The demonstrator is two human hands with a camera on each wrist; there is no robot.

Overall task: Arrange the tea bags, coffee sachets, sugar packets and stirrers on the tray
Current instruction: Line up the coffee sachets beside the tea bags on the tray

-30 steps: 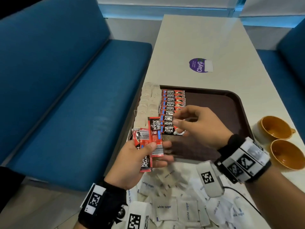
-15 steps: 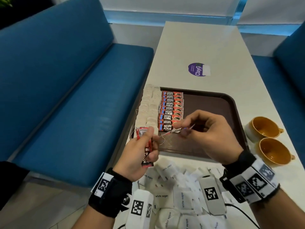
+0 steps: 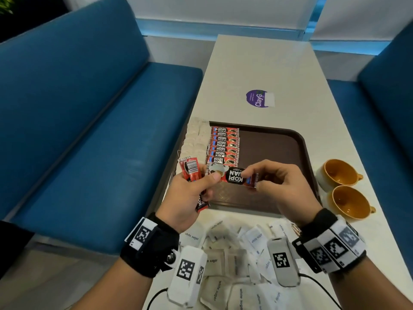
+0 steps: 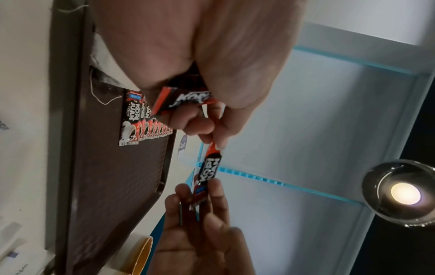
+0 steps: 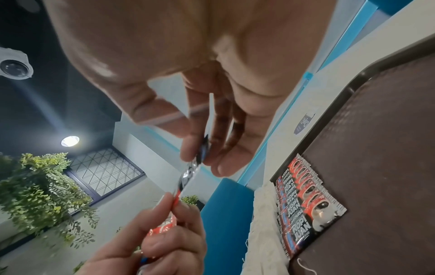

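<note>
A brown tray (image 3: 299, 148) lies on the pale table. Along its left side runs a column of tea bags (image 3: 195, 139), then a row of red and black coffee sachets (image 3: 224, 145). Above the tray's near end, both hands hold one coffee sachet (image 3: 237, 176) level: my right hand (image 3: 279, 189) pinches its right end, my left hand's thumb and finger pinch its left end. My left hand (image 3: 190, 193) also grips a small bunch of coffee sachets (image 3: 190, 171) in its palm. Several white sugar packets (image 3: 234, 260) lie loose on the table near me. No stirrers show.
Two empty orange cups (image 3: 342, 189) stand right of the tray. A purple round sticker (image 3: 257, 98) lies beyond it. Blue bench seats (image 3: 89, 130) flank the table on both sides. The tray's right half (image 3: 274, 153) is bare brown surface.
The right hand has drawn a sachet out of the left hand's bunch and turned it flat and level; both hands now hold it between them, nearer to me above the tray's front.
</note>
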